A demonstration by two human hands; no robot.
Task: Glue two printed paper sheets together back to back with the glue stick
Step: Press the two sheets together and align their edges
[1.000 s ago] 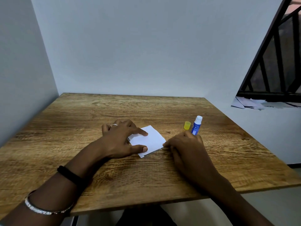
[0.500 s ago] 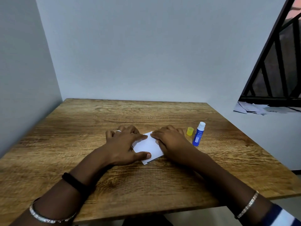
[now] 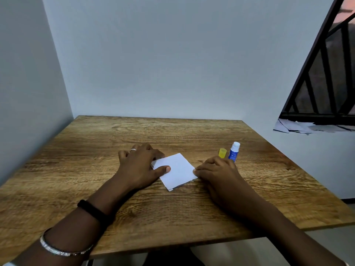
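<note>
Now the stacked white paper squares (image 3: 179,172) lie central on the wooden desk (image 3: 115,208). The left hand (image 3: 140,166) presses them flat from nine o'clock; the right hand (image 3: 217,173) touches the three o'clock corner (neither grip closes on anything). A sideways push could set them crooked.

No text is being shown clearly enough to be read. A small patch of pale lettering is being carried on the blue label of the glue stick (image 3: 234,153), which is standing on the desk (image 3: 134,217), but it is being blurred beyond reading. The paper sheets (image 3: 177,170) are being shown blank white face up, with only a dark sliver being glimpsed along their near edge. Loose papers (image 3: 294,126) at the far right are being rendered too small for any words.
</note>
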